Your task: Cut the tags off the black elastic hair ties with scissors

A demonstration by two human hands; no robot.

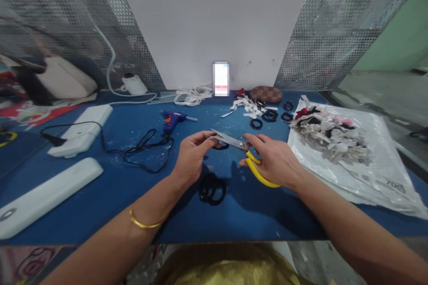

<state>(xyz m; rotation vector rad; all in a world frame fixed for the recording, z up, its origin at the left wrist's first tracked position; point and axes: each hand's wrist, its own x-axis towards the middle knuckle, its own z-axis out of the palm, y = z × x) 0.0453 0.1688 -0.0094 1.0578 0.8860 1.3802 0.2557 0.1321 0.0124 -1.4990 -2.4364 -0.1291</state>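
Note:
My left hand (191, 156) pinches a black hair tie (223, 147), whose lower edge shows under the scissor blades. Yellow-handled scissors (262, 175) are gripped in my right hand (277, 159). Their metal blades point left and reach the fingertips of my left hand. Whether anything lies between the blades is too small to tell. Just below my hands, several black hair ties (212, 189) lie in a loose pile on the blue table (247, 218). Further loose black hair ties (269, 116) lie beyond my right hand.
A blue glue gun (173, 120) with a black cord lies left of centre, near a white power strip (83, 131) and a long white case (50, 196). Fabric bows (334, 136) cover part of a white plastic bag (377, 156) at right. A phone (221, 79) stands behind, between white ribbon strips (195, 96) and a checkered case (266, 94).

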